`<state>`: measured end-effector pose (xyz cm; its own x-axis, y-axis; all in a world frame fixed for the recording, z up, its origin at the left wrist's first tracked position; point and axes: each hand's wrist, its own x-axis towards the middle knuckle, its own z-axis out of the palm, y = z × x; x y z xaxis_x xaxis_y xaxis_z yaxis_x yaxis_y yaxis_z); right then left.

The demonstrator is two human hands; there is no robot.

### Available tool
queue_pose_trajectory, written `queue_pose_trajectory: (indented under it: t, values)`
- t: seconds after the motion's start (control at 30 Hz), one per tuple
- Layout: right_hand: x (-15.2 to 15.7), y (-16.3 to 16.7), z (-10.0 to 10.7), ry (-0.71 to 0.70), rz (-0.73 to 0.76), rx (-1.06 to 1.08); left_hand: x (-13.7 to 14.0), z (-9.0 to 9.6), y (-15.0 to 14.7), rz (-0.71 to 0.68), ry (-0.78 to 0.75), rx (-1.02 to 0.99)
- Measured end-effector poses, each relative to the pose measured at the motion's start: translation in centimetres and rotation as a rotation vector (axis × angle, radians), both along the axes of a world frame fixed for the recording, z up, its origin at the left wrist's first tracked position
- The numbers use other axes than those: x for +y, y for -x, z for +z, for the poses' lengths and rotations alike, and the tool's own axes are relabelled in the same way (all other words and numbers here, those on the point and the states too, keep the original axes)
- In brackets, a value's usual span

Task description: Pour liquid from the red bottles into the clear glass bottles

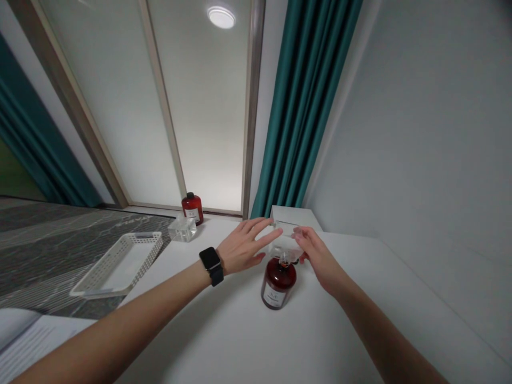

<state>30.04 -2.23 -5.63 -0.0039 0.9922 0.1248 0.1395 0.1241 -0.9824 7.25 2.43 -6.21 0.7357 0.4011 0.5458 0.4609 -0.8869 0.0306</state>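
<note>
A clear, see-through box (287, 240) is up behind the neck of a dark red bottle (279, 284) with a white label. My right hand (316, 256) has its thumb and fingers closed on the box's right side. Stretched out toward the box's left side is my left hand (248, 242), fingers apart, a black watch on the wrist; whether its fingertips touch the box I cannot tell. The bottle stands upright on the white table (240, 341), below and between both hands. Its top is partly hidden behind see-through parts.
A second red bottle (192, 209) with a black cap stands at the table's far left, beside a clear block-like box (182, 229). A white box (298, 214) sits at the back near the teal curtain. Left are a white perforated basket (132, 240) and an open book (44, 338).
</note>
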Motion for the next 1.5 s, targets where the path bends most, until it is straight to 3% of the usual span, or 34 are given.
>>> queue_pose_trajectory:
  t: [0.13,0.33,0.47,0.63,0.73,0.83,1.0,1.17,1.3,1.5]
  values:
    - [0.4,0.2,-0.3,0.061,0.008,0.115,0.8,0.1,-1.0,-0.01,-0.036,0.025]
    - [0.8,0.1,-0.6,0.079,-0.005,0.185,1.2,0.1,-1.7,-0.073,0.024,-0.056]
    - [1.2,-0.6,-1.7,0.088,-0.035,0.19,0.8,0.2,-0.9,-0.034,0.103,-0.145]
    - [0.1,-1.5,-4.9,-0.041,-0.222,0.164,0.0,0.0,0.7,0.046,0.462,-0.438]
    - [-1.1,-1.6,-7.1,-0.091,-0.272,0.09,0.1,-0.4,1.7,-0.003,0.745,-0.564]
    - [-2.1,-1.5,-8.4,-0.141,-0.268,0.005,0.5,-0.8,2.7,-0.047,0.876,-0.585]
    - [-2.6,-1.4,-9.0,-0.205,-0.192,-0.065,0.5,-0.6,3.9,-0.049,0.865,-0.548]
    - [-3.3,-1.1,-10.7,-0.245,-0.066,-0.116,0.6,-1.1,4.7,0.054,0.771,-0.478]
    - [-4.1,-0.2,-11.3,-0.165,0.013,-0.225,0.9,-3.3,5.5,0.131,0.709,-0.455]
    - [-4.6,1.0,-10.3,-0.123,0.044,-0.269,0.4,-7.1,6.2,0.259,0.665,-0.373]
